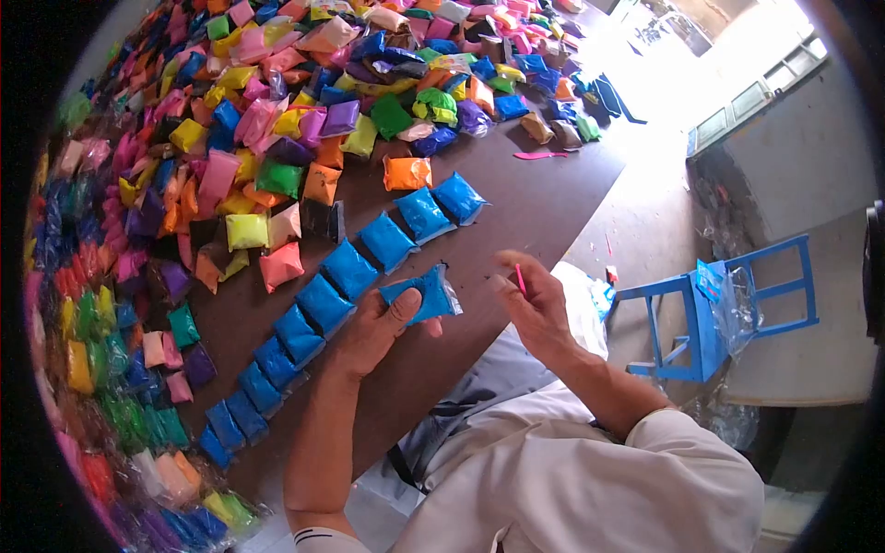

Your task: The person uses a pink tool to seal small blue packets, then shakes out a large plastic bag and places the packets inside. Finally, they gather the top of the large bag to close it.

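You were in the middle of handling one blue packet (419, 293), and the row beside it suggested a sorting or laying-out step. Your left hand (373, 332) held the packet from below, thumb pressed on its near face and the other fingers curled behind it, so that hand was clenched on the packet. It hung just above the counter (516, 207), lifted clear of the surface, near the counter's edge and right beside the row of blue packets (323, 304), which ran diagonally from low left up towards the orange packet (407, 172).

Your right hand (539, 309) was raised just to the right of the packet, apart from it, and pinched a thin pink stick (520, 278) between thumb and forefinger. The stick stood nearly upright, its tip above the fingers and not touching the packet.

I judged that the next move called for bringing the stick and the packet together, or setting the packet down into the row; either way you needed to keep the left grip steady, since the packet's clear top corner stuck out loose to the right. The gap between stick and packet was small, so a short, careful move would have done.

The mixed heap of coloured packets (230, 166) lay well beyond, covering the far counter. A blue chair (710, 313) stood off to your right on the floor.
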### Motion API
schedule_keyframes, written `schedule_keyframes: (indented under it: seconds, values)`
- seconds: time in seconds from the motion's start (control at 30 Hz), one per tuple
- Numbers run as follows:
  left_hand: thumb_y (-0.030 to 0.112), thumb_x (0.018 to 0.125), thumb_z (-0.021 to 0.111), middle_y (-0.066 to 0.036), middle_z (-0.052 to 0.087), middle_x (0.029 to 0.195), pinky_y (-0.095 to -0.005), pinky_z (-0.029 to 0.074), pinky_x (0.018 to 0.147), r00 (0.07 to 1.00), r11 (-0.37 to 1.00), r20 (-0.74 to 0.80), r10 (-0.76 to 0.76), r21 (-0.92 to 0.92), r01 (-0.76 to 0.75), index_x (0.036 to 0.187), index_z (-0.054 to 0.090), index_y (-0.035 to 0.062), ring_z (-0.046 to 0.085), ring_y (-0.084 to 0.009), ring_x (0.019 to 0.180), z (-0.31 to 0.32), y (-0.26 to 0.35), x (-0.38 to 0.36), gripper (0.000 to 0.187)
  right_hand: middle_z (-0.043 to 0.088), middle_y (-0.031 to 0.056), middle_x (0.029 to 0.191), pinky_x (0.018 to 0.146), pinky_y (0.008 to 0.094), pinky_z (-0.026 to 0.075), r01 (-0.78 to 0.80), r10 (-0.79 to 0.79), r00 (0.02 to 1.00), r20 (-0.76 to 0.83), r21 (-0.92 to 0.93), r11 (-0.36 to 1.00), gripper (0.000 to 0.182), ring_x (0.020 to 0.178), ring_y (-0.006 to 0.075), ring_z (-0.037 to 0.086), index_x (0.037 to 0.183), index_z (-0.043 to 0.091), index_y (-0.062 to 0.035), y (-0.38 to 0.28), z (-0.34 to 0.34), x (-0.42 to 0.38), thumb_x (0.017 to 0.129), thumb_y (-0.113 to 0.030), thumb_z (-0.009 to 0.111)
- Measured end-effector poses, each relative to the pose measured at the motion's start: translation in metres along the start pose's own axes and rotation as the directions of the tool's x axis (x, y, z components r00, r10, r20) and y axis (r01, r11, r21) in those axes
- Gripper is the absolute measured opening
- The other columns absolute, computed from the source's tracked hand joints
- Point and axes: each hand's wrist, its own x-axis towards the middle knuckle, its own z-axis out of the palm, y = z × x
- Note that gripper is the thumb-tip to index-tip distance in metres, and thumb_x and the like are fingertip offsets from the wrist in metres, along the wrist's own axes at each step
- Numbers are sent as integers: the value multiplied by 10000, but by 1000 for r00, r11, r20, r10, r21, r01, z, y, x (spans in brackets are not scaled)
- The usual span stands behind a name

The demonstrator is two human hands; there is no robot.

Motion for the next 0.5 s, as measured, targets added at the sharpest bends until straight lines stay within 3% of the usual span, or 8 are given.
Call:
schedule_keyframes:
  seconds: [0.07,0.2,0.23,0.33,0.43,0.5]
  values:
    - [489,914,542,20,649,758,-224,357,580,1000,1000,-3,-24,-14,24,831,651,109,516,-51,686,1,2,-1,404,528,-40,756,578,213,380,-75,72,990,118,14,997,175,679,41,434,994,634,-10,5,0,-1,918,-161,586]
    - [457,925,545,1,655,779,-259,424,695,1000,1000,31,5,-7,-4,860,661,90,565,-89,752,-3,-3,1,389,517,-41,740,573,216,362,-119,115,934,339,-8,993,148,678,47,426,954,627,-7,-14,10,-3,898,-142,597]
    - [449,927,544,-3,656,783,-271,434,728,999,1000,28,15,-18,-15,866,662,85,573,-99,765,-1,-1,0,388,490,-43,711,564,217,351,-68,101,937,334,-108,992,144,673,47,414,909,621,-19,-14,11,-2,900,-160,591]
    - [438,931,543,-11,658,790,-290,445,789,999,1000,35,4,-8,-4,869,660,73,585,-115,793,-2,0,0,388,469,-47,688,551,223,344,3,0,987,160,-18,1000,168,662,43,406,864,610,-30,5,14,7,903,-193,590]
    - [433,934,541,-15,658,793,-291,446,799,999,1000,40,7,-22,-6,870,656,67,587,-116,804,-1,2,0,388,470,-47,683,543,224,342,-135,134,983,123,0,991,150,647,47,409,821,601,-38,-7,6,14,901,-162,573]
    - [428,936,539,-17,658,795,-290,446,797,999,999,39,12,-35,-11,872,654,65,588,-116,808,0,2,-1,386,481,-43,674,533,229,345,-54,61,974,220,-36,998,187,629,55,424,807,603,-29,-8,7,12,914,-169,542]
